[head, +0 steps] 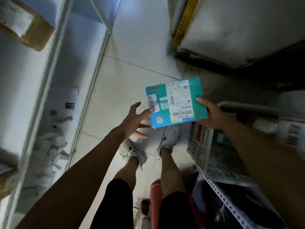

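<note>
Head view, looking down. Finds a flat teal parcel held in the air over the tiled floor, ahead of the white shoes and just left of a white mesh basket. Carries its long axis left to right, slightly tilted, printed face up.

Grips it at the right short edge with the right hand: thumb on top, other fingers curled underneath. Meets it at the left short edge with the left hand, spread and nearly straight, one fingertip touching that edge, nothing closed round it.

Lies to the right of those left fingers, so probably needs only a short reach rightward for a second hold.

Looks thin and stiff, like a card mailer: teal face, white shipping label with barcodes, white sticker by the left edge, small crest at the near-left corner. Hangs well apart from the white shelving at left.
</note>
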